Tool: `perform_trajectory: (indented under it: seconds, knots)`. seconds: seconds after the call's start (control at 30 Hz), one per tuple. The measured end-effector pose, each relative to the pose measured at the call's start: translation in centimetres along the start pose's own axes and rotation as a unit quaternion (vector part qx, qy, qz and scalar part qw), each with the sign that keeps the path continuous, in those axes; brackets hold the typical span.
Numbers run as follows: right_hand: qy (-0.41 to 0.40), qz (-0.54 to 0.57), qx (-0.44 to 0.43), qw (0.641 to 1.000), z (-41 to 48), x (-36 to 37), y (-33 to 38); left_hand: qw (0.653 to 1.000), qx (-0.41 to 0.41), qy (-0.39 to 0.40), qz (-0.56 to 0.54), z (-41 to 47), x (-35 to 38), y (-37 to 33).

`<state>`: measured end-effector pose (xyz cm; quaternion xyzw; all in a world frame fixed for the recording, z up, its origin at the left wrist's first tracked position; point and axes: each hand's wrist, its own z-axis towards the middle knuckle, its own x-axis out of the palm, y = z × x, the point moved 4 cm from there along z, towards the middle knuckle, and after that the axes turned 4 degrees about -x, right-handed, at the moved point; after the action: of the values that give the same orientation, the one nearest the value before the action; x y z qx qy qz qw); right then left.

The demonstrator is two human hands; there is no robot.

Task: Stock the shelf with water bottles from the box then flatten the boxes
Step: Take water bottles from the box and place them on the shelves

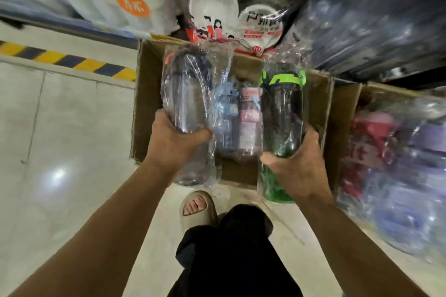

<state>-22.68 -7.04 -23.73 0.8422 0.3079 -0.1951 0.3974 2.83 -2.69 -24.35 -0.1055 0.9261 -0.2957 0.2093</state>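
Head view, looking down. Left hand (pixel 175 143) grips a dark, clear-wrapped plastic bottle (pixel 185 94) by its lower half, fingers curled round it. Right hand (pixel 298 167) grips a green-tinted wrapped bottle with a neon-green lid (pixel 282 113) in the same way. Both bottles are held above the open brown cardboard box (pixel 147 103), one near each side wall, tops pointing away from the person.

Inside the box, between the two held bottles, lie a wrapped blue bottle (pixel 225 116) and a wrapped pink bottle (pixel 249 125), side by side; bare cardboard shows at the near end.

Left of the box, pale tiled floor (pixel 60 140) lies open up to a yellow-and-black striped strip (pixel 67 61). On the right, a second cardboard box (pixel 345 116) touches the first and holds wrapped purple and red bottles (pixel 398 176). Beyond it, a dark shelf of wrapped bottles (pixel 374 31) overhangs, blurred. A pack of white round plates (pixel 241 19) stands against the box's far edge. A beige sandal (pixel 198 207) stands just before the near edge.
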Motion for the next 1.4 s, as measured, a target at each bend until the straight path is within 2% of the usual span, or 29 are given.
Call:
perform_trajectory:
  seconds: [0.2, 0.43, 0.6, 0.77, 0.93, 1.07, 1.23, 1.4]
  knots:
    - [-0.032, 0.047, -0.037, 0.998, -12.2, -9.9, 9.6, 0.996, 0.082, -0.006, 0.03, -14.6, -7.9, -9.9]
    - [-0.036, 0.111, -0.153, 0.981, -29.8, -21.5, 22.2, 0.985, 0.173, -0.01, 0.023, -33.9, -16.5, -21.9]
    - [-0.079, 0.159, -0.259, 0.949, -38.3, -29.6, 28.5, 0.965, 0.261, -0.007, 0.008, -44.0, -19.2, -31.0]
    - [-0.16, 0.182, -0.353, 0.904, -44.0, -38.9, 32.2, 0.92, 0.392, 0.015, 0.015, -53.1, -18.9, -39.5]
    - [-0.244, 0.207, -0.395, 0.861, -48.8, -49.4, 31.4, 0.865, 0.499, 0.038, 0.014, -62.6, -15.1, -45.8]
    - [-0.303, 0.23, -0.432, 0.818, -53.5, -57.6, 28.3, 0.822, 0.567, 0.055, -0.007, -70.3, -10.1, -48.3]
    - [-0.375, 0.23, -0.459, 0.772, -58.9, -67.6, 23.2, 0.793, 0.601, 0.099, -0.027, -79.2, -2.8, -49.6]
    - [-0.412, 0.22, -0.467, 0.751, -62.0, -76.6, 17.4, 0.754, 0.639, 0.151, -0.034, -86.8, 5.4, -51.0]
